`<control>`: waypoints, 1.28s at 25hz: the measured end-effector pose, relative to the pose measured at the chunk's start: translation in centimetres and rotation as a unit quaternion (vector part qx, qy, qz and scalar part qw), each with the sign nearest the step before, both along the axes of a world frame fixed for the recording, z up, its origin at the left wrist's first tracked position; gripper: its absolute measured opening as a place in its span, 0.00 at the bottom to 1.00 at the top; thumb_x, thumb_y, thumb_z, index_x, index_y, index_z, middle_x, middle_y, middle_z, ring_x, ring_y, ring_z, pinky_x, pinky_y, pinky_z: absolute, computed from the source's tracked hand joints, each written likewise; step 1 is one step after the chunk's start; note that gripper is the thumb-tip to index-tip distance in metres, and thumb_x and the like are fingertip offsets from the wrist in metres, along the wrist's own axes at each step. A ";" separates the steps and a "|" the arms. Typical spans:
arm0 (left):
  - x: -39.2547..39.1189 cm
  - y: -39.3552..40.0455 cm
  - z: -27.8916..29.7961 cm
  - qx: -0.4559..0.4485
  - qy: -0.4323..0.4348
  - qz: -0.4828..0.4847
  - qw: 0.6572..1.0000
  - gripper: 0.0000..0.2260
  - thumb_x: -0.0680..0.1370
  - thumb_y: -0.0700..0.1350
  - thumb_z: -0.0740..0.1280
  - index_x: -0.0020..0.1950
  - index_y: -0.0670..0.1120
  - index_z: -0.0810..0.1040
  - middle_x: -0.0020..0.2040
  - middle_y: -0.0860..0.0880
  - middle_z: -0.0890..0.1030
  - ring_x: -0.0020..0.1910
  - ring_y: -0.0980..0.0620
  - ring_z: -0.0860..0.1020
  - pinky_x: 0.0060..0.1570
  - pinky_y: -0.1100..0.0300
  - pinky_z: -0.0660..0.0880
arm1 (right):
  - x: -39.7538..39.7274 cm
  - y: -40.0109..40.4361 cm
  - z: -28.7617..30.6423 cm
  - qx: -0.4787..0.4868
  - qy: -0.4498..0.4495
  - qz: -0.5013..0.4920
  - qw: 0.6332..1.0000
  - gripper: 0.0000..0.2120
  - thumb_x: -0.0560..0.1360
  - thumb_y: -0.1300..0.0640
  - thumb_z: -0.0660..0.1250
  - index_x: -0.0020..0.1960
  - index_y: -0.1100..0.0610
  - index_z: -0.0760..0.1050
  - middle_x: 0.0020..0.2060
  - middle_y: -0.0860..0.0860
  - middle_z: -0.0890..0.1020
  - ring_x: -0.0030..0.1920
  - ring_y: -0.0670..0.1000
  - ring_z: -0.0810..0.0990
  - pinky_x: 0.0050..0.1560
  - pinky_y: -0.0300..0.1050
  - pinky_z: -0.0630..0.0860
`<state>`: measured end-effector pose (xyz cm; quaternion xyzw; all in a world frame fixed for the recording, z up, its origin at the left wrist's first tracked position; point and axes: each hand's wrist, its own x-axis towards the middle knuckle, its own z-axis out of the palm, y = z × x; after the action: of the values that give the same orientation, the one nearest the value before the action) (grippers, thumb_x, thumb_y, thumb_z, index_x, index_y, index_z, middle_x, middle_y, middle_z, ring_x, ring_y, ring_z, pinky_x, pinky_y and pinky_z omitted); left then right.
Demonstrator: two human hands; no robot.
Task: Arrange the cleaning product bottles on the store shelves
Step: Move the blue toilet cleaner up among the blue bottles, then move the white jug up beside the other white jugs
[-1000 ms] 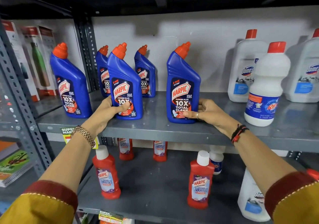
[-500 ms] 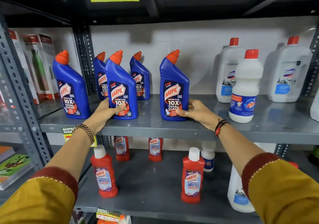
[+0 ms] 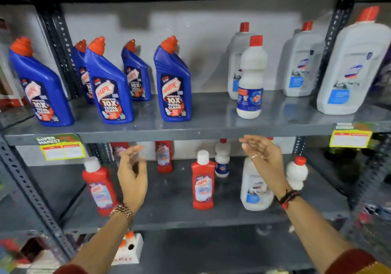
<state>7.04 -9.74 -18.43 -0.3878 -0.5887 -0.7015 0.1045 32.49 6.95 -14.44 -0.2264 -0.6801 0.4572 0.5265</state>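
Several blue Harpic bottles with orange caps stand on the upper grey shelf (image 3: 211, 133); the two front ones are a middle bottle (image 3: 109, 87) and a right bottle (image 3: 173, 83). White bottles with red caps, one small (image 3: 250, 81), stand to the right. On the lower shelf (image 3: 169, 214) stand red Harpic bottles (image 3: 202, 185) and white bottles (image 3: 254, 191). My left hand (image 3: 132, 174) and my right hand (image 3: 262, 159) hang in front of the lower shelf, fingers apart, holding nothing, both blurred.
Perforated grey uprights (image 3: 27, 189) frame the shelving. Yellow price tags (image 3: 62, 150) hang on the upper shelf's front edge. A white box with orange-capped items (image 3: 129, 250) sits on the bottom shelf. A large white bottle (image 3: 355, 66) stands at the far right.
Both hands have let go of the two blue Harpic bottles and dropped below the upper shelf edge. The view has shifted down and to the right.
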 end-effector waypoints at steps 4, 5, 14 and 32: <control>5.9 2.4 -5.9 -0.077 -0.041 -0.064 0.994 0.13 0.76 0.31 0.61 0.54 0.47 0.74 0.52 0.54 0.78 0.50 0.67 0.76 0.54 0.72 0.72 | 7.1 1.7 -5.9 -0.047 -0.066 -0.075 0.994 0.11 0.72 0.66 0.68 0.47 0.51 0.78 0.40 0.38 0.85 0.46 0.42 0.83 0.47 0.31 0.76; 7.6 3.1 -7.5 -0.101 -0.056 -0.087 0.990 0.12 0.76 0.31 0.61 0.55 0.45 0.74 0.52 0.55 0.78 0.50 0.67 0.77 0.53 0.72 0.72 | 8.6 1.9 -7.2 -0.051 -0.089 -0.094 0.990 0.12 0.72 0.67 0.68 0.47 0.51 0.78 0.39 0.38 0.85 0.46 0.42 0.83 0.47 0.32 0.77; 14.4 13.4 -13.9 -0.315 -0.134 -0.291 0.893 0.16 0.77 0.38 0.64 0.65 0.41 0.70 0.63 0.45 0.76 0.60 0.51 0.76 0.52 0.75 0.72 | 10.4 8.3 -14.3 -0.143 -0.240 -0.131 0.951 0.19 0.72 0.66 0.67 0.62 0.61 0.72 0.58 0.54 0.79 0.60 0.53 0.77 0.62 0.44 0.73; 16.3 21.4 -14.8 -0.355 -0.153 -0.330 0.861 0.19 0.69 0.42 0.74 0.53 0.60 0.73 0.51 0.60 0.81 0.54 0.57 0.79 0.53 0.60 0.77 | 7.8 12.5 -17.3 -0.106 -0.295 -0.127 0.941 0.03 0.73 0.60 0.64 0.41 0.59 0.72 0.37 0.56 0.80 0.41 0.54 0.79 0.44 0.55 0.77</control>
<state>23.34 11.71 -33.27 -0.4580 -0.6438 -0.4893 -0.3691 40.30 19.44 -31.72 -0.4902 -0.7183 0.3686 0.3285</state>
